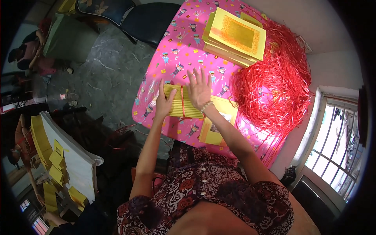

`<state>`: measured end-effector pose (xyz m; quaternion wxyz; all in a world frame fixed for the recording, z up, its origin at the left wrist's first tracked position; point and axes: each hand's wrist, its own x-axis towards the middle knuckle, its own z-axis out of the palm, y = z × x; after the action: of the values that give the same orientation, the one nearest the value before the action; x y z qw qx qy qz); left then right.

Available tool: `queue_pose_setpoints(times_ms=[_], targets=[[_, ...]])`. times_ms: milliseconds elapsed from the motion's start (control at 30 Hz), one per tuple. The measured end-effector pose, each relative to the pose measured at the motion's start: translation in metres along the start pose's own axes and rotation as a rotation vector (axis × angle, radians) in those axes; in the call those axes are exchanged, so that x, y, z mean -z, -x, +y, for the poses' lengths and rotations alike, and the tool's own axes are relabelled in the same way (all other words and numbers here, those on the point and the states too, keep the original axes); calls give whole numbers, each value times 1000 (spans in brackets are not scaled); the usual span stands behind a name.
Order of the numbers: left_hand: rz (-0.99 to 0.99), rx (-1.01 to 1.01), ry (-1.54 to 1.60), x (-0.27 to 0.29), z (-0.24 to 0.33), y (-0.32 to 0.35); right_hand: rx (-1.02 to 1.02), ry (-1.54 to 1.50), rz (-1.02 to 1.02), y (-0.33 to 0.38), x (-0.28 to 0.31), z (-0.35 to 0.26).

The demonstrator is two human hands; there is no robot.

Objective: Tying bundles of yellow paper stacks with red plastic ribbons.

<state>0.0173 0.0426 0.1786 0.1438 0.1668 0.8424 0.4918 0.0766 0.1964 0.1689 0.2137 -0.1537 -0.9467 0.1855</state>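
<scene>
Head view: yellow bundle [175, 107] of slim paper-like rolls, lying on the pink patterned tablecloth [156, 70] in front of the person; use it as landmark. Narrow red strip [183, 101] runs across the rolls near its middle.

Left hand [165, 103]: at the bundle's left end, thumb over the top, fingers along the outer edge. Partly closed, looks like a light hold. Right hand [200, 92]: spread wide, fingers extended, over the bundle's right part. Nothing seen gripped; can't tell if the palm touches.

Around the bundle: yellow sheet [226, 107] just right, yellow paper stack [237, 36] beyond and right, heap of red strips [274, 82] farther right.

Handling, my read: light, fairly stiff along the rolls, soft if squeezed across. Paper should dent or crease; rolls could slide endwise. Red strip looks glossy, probably slippery. Best hold: both ends, or flat pressure either side of the strip. No hard pinching.

Labels: none made out on the bundle. Tablecloth carries printed letters and figures. Sheet's printed panel is too small to read. No brand identifiable.
</scene>
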Motion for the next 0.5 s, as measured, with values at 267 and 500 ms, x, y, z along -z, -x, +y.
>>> queue_pose_setpoints(times_ms=[267,500], targets=[[-46,2,171,-1,4,5,-98,-179,-180,11,-17,10],[-14,-36,76,1,-6,3,32,-69,-137,11,9,-9]])
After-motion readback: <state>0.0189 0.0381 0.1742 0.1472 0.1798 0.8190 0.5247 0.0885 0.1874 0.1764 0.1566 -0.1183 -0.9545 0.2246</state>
